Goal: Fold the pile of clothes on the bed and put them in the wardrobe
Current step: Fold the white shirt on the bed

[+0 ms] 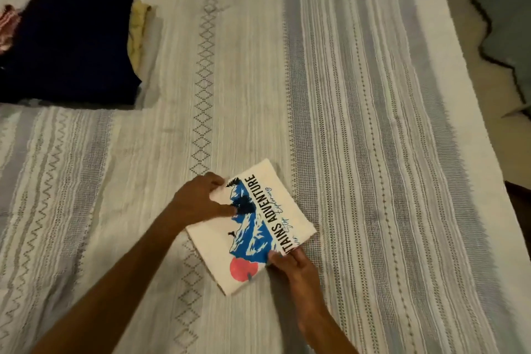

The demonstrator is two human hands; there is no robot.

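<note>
As the white printed T-shirt (253,227) lies folded into a compact rectangle near the front of the bed (373,123), the legend reads as follows.

Garment: print side up, showing blue mountains, a red disc and the word "ADVENTURE"; tilted relative to the bed's stripes.

Left hand (201,198): curled over the shirt's far-left corner, thumb on top, gripping the edge.

Right hand (293,264): pinches the near-right edge, fingers partly under the cloth.

Step in hand: judged to be squaring or lifting the finished fold.

Good practice: keep both hands at opposite edges, support the layers from beneath and lift level so the fold does not slide open.

Folded stack (69,43): well apart at the far left, a dark navy garment on top, a pale yellow piece (138,31) showing at its right side and a red-striped piece (8,29) at its left.

Hidden or unclear: the wardrobe is out of view; the stack runs past the left frame edge; the lettering is cut by the fold; the teal object (505,8) at the upper right is unidentifiable.
</note>
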